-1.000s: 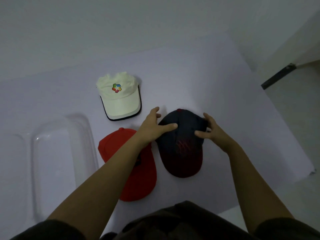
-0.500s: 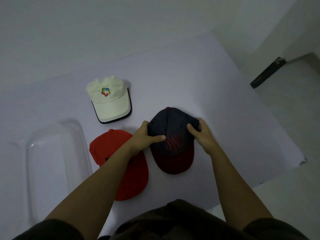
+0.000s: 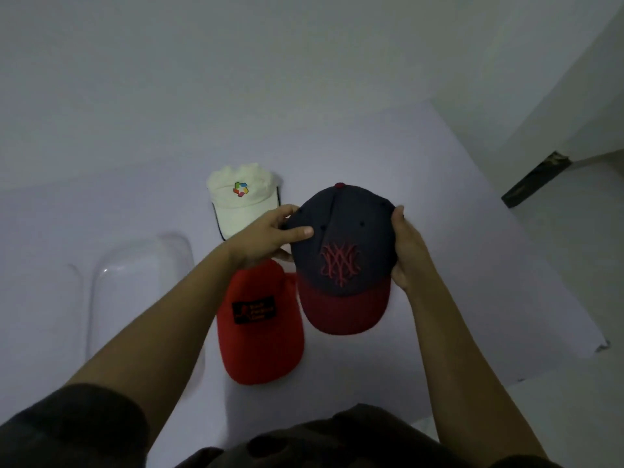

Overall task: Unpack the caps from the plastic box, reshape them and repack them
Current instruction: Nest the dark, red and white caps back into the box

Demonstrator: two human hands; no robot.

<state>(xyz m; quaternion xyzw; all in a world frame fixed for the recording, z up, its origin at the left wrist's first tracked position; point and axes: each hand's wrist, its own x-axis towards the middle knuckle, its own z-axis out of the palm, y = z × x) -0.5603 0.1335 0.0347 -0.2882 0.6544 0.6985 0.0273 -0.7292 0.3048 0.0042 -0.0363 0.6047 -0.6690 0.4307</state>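
Observation:
I hold a navy cap [image 3: 344,244] with a dark red brim and a red embroidered logo up above the table, brim toward me. My left hand [image 3: 266,238] grips the left side of its crown, thumb on top. My right hand [image 3: 407,251] grips the right side. A red cap [image 3: 260,329] with a black patch lies flat on the table below my left wrist. Farther back rests a cream cap [image 3: 239,204] with a multicoloured logo. The clear plastic box [image 3: 135,292] stands at the left, with nothing visible inside.
The white table [image 3: 472,265] has its right edge and near right corner close to my right arm, with the floor beyond. A dark strip [image 3: 537,179] lies on the floor at the far right. A pale wall rises behind the table.
Both hands have lifted the navy cap off the table and brought it closer to me. The red and cream caps have stayed in place.

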